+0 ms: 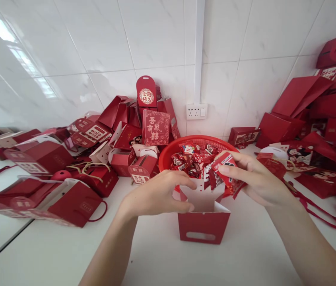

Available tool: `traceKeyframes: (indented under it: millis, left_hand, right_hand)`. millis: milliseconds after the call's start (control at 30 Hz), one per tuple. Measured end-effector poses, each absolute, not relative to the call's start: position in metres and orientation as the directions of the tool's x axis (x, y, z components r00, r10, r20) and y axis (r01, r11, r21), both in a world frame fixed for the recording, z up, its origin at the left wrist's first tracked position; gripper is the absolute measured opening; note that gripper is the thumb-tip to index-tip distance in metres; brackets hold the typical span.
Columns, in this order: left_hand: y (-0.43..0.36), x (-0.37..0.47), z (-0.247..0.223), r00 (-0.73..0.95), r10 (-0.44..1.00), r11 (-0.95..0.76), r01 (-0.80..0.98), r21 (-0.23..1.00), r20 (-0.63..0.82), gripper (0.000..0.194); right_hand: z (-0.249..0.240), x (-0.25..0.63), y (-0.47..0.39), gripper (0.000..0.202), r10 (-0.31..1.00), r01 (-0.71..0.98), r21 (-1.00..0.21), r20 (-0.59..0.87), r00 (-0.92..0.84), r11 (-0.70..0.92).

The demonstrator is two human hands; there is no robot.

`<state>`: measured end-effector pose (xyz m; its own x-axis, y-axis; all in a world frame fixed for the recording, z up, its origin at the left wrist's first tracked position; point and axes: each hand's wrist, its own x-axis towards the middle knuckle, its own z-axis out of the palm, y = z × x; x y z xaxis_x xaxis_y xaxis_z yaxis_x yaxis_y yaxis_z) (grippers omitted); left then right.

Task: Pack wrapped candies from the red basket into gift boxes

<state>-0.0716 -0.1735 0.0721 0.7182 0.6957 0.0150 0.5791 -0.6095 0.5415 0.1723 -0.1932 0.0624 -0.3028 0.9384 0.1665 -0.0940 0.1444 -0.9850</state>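
Observation:
An open-topped red gift box [203, 226] stands upright on the table in front of me, its pale inside showing and a rounded slot in its near side. At the box's left rim is my left hand [156, 194], thumb and fingers curved but apart, with nothing visible between them; whether it touches the rim I cannot tell. My right hand [255, 178] is closed on several red wrapped candies [227, 171] above the box's right side. Behind the box, a red plastic basket [165, 155] contains more wrapped candies [190, 157], partly hidden by my hands.
Red gift boxes [66, 202] are piled along the left, with more boxes [145, 93] stacked against the tiled wall. Another heap of red boxes [293, 131] fills the right side. A wall socket [197, 111] sits behind the basket.

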Motion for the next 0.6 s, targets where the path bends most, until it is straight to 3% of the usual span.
traceKeyframes:
  millis: [233,400,600]
  left_hand:
    - [-0.174,-0.065,0.073,0.762,0.642,-0.676,0.511,0.53,0.083,0.02]
    - [-0.179,-0.054,0.073,0.694,0.684,-0.655,0.451,0.607,0.223,0.038]
    - [-0.179,-0.053,0.07,0.639,0.709,-0.639,0.401,0.657,0.299,0.04]
  right_hand:
    - [0.061,0.174,-0.195,0.026,0.953,-0.061,-0.986,0.168,-0.253,0.157]
    - [0.062,0.169,-0.196,0.027,0.947,-0.107,-0.983,0.17,-0.273,0.146]
    - [0.064,0.173,-0.197,0.024,0.958,-0.13,-0.979,0.182,-0.223,0.156]
